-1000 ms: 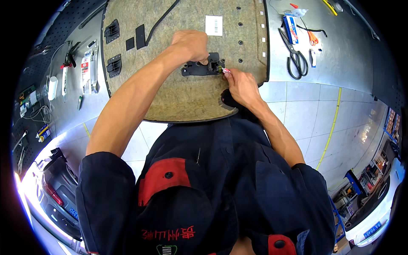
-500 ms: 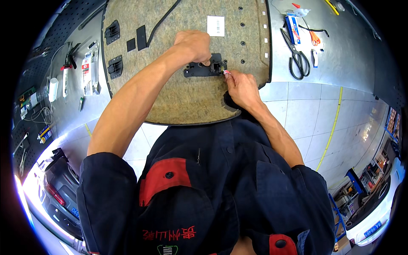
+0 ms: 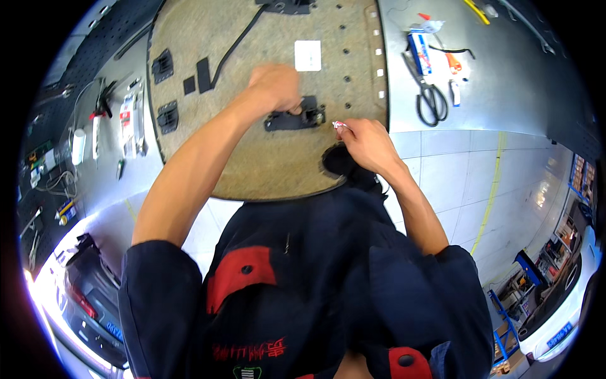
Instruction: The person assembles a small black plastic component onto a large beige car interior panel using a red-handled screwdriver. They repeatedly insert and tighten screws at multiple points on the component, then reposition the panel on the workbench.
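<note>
A tan, felt-faced panel with a dark edge lies in front of me. On it sits a black plastic latch-like fitting. My left hand is curled over the far side of this fitting, one fingertip at its top; what its fingers pinch, if anything, is hidden. Just right of the fitting and apart from it, my right hand pinches a small red-and-white tube-like piece, too small to make out further. A dark rounded cutout marks the panel's near right edge.
Large black scissors, a blue-and-white box and an orange-handled tool lie on the metal bench at right. Black brackets and a white label are on the panel. A white-and-red package lies at left.
My right hand has drawn back from the fitting with the red-and-white piece, slightly nearer to me. My left hand stays at the fitting. The whole view has shifted a little.
</note>
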